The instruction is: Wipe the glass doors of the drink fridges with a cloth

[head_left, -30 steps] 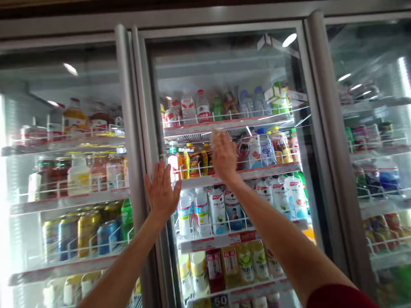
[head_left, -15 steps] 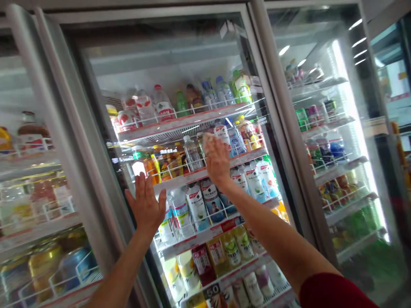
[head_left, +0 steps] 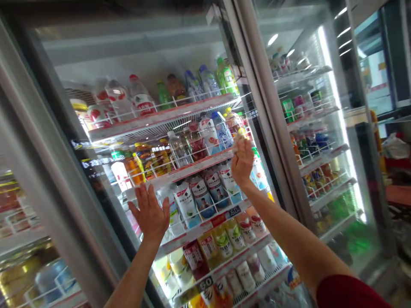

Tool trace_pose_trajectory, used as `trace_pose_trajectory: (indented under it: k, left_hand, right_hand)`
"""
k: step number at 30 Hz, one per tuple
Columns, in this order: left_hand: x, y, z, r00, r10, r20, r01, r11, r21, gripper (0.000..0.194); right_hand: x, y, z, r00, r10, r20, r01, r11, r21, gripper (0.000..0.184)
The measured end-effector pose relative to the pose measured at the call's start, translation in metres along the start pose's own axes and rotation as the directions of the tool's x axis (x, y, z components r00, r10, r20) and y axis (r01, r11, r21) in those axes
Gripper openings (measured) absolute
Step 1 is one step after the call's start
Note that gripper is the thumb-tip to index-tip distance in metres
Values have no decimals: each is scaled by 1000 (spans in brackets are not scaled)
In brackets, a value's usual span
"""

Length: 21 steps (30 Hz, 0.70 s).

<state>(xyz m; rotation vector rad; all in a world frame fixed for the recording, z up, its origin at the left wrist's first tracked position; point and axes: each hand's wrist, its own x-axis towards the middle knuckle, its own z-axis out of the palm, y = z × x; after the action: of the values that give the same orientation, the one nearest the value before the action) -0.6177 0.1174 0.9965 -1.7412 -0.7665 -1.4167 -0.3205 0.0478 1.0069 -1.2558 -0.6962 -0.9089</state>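
Observation:
My left hand (head_left: 150,214) lies flat against the glass door (head_left: 128,55) of a drinks fridge, its fingers spread and nothing in it. Farther right and higher, my right hand (head_left: 242,164) presses a pale, wadded cloth (head_left: 237,141) to the same pane; most of the cloth is hidden behind the fingers. Behind the glass near my right hand stand a blue-labelled bottle (head_left: 222,130) and white-labelled bottles (head_left: 229,179). An orange drink bottle (head_left: 131,167) shows just above my left fingers.
Metal door frames (head_left: 266,111) run along both sides of the pane. Another glass-fronted fridge section (head_left: 308,137) with lit shelves is on the right, and cans (head_left: 28,273) show through the door at lower left. Beyond the fridge at far right is a white plastic bag (head_left: 395,145).
My view has swung right and tilted. My right hand has slid with the cloth across the glass toward the door's right side. My left hand remains flat on the pane.

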Motion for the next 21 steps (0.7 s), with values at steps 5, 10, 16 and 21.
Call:
trace_pose_trajectory:
  k: [5,10,16,21]
  left_hand:
    - [1,-1,4,1000,7,-15,-7,1000,-29,63]
    - [-23,-8,-13,999,7,42,-7,1000,-7,64]
    - [-64,-20,-32,988,-102,116,102,995,5,67]
    - [-72,-18,-33,985,-99,142,100,995,-7,69]
  right_hand:
    - [-88,-76,8,786,-582,210,548,812,201,47]
    - [-80,-30,-10,878,-449,164,433,893,125,44]
    - [-82,-33,0,990,-134,45,132,990,48,47]
    - [-161,-120,3,759,-621,196,570,779,262,43]
